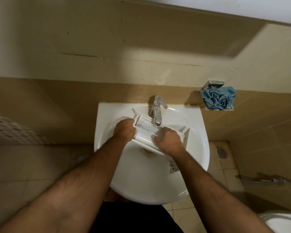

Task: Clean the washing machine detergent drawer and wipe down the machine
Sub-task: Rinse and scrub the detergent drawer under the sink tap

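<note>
The white detergent drawer [145,134] lies slantwise inside the white sink [151,182], just under the chrome tap [157,111]. My left hand [125,129] grips the drawer's left end, fingers curled over its edge. My right hand [169,141] is curled over the drawer's right part, thumb along its near wall, fingers reaching into a compartment. The inner compartments show between the hands. No water stream is visible from the tap. The washing machine is not in view.
A crumpled blue cloth [218,98] sits in a chrome wall holder right of the sink. Floor drains [81,158] lie at both sides on the tiled floor. A hose sprayer [278,180] hangs at the right, a toilet rim [286,221] below it.
</note>
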### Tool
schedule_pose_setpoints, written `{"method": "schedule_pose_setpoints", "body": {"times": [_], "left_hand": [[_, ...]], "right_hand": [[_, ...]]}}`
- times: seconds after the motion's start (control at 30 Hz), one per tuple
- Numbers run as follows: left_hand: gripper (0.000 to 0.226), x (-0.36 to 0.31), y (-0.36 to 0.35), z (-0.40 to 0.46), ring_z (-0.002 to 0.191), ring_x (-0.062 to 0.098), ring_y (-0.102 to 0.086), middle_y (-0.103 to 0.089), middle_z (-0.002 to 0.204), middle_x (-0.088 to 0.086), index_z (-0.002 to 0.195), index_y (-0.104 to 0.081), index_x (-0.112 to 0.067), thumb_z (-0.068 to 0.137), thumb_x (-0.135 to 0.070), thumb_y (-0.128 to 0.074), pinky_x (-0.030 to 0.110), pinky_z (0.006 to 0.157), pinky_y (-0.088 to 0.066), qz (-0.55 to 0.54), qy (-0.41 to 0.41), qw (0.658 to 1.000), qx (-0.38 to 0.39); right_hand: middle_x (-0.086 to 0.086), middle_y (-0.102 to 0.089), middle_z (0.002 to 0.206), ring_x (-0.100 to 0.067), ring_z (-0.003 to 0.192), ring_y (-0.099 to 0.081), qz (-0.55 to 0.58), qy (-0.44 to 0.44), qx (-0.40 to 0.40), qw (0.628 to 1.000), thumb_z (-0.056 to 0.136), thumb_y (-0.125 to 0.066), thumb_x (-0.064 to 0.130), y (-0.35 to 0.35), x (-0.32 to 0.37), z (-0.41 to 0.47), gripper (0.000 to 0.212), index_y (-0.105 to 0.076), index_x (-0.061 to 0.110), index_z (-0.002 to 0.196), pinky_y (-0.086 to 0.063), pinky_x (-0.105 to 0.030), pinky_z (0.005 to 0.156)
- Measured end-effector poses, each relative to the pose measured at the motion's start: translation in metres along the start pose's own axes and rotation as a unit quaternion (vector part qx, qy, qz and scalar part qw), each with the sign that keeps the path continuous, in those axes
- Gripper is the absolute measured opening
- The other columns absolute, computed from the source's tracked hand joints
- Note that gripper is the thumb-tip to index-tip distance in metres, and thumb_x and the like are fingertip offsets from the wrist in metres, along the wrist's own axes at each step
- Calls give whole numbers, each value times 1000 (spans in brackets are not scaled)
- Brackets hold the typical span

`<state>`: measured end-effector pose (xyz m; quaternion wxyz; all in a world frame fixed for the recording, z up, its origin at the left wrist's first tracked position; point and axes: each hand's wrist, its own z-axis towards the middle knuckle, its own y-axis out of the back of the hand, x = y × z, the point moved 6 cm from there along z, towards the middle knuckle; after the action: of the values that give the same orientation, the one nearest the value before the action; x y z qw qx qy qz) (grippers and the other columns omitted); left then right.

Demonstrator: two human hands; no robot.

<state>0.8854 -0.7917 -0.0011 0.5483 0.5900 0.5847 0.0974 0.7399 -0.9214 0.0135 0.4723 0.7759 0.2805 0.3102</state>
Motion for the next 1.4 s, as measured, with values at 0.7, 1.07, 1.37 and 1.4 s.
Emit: {"method": "schedule_pose_setpoints", "body": {"times": [0.7,1.07,1.37,1.4], "left_hand": [[34,30,-2,-14,109,30,-63,-64,128,13,126,-59,-6,94,-18,-57,34,99,-47,-16,16,1000,5],[31,19,-8,-18,112,30,-61,-65,123,14,123,-63,-4,96,-19,-57,35,95,-47,-14,-42,997,57],[18,2,-24,-18,83,27,-64,-68,84,10,91,-72,-6,90,-23,-67,39,79,-51,-98,-84,979,158],[15,-2,-26,-18,78,25,-63,-66,78,7,88,-71,-7,89,-22,-68,35,74,-49,-104,-90,975,177]], "right_hand": [[-5,-59,125,-26,114,-52,-19,-18,-65,998,74,-46,85,2,-16,5,86,-57,19,129,-43,-39,96],[-16,1,163,-31,151,2,11,30,39,999,92,-13,73,-38,47,1,91,0,9,156,1,-44,120],[0,-1,165,-26,151,-7,-31,145,43,988,98,-28,62,-21,37,5,73,-4,26,157,-17,-46,119],[-1,-4,165,-27,150,-12,-22,132,66,989,95,-31,67,-19,30,7,77,-3,30,157,-22,-48,116]]}}
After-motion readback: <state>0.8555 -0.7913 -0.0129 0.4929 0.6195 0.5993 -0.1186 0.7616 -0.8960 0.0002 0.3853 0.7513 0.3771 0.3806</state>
